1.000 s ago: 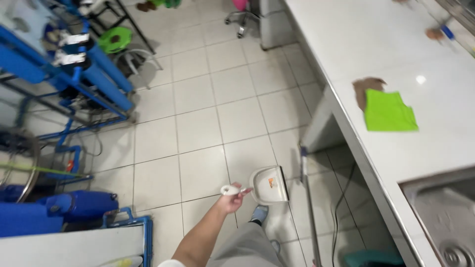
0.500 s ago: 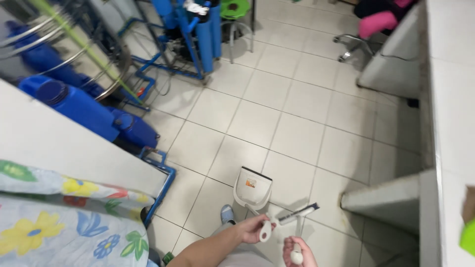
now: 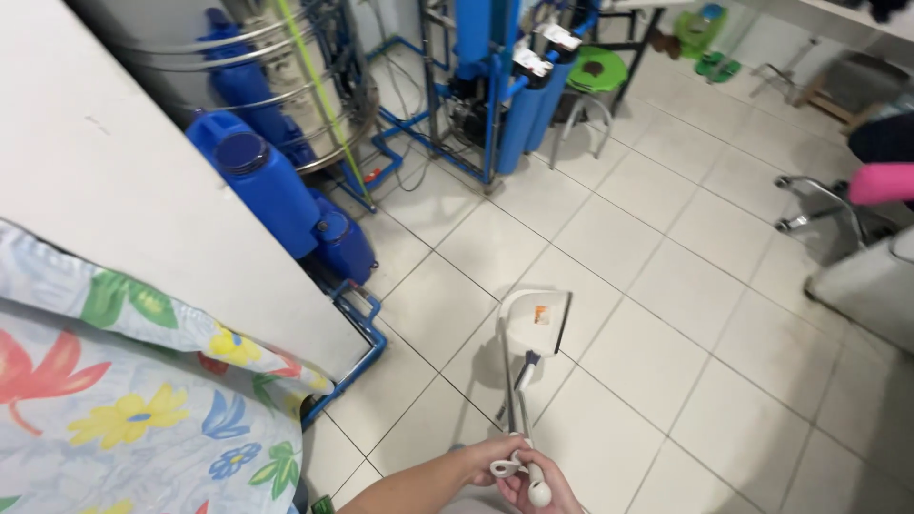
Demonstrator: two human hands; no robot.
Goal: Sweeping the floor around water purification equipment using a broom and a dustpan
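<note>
Floor: white square tiles with dark grout spread out ahead of both hands, lit brightly.
Room: beyond the hands, blue water jugs stand by a steel wire rack, and further off a blue filter rig rises next to a stool with a green seat.
Worktop: a white worktop runs along the left of the hands; a flowered cloth covers its near end.
Right side: a grey cabinet and a chair with a pink seat lie well off to the right of the hands.
Dustpan: a white long-handled dustpan stands on the tiles just ahead of the hands, its pan flat on the floor and its handle leaning back toward them.
Left hand: the left hand is closed around the white loop end of the dustpan handle.
Right hand: the right hand is wrapped around a second white handle tip, pressed against the left hand, so both hands are together.
Change: half a second ago the view was turned further right, showing the cabinet edge close by; now it has swung left, the jugs and rack come nearer, and the dustpan sits more centred.
Change in grip: both hands stay on the handles as before.
</note>
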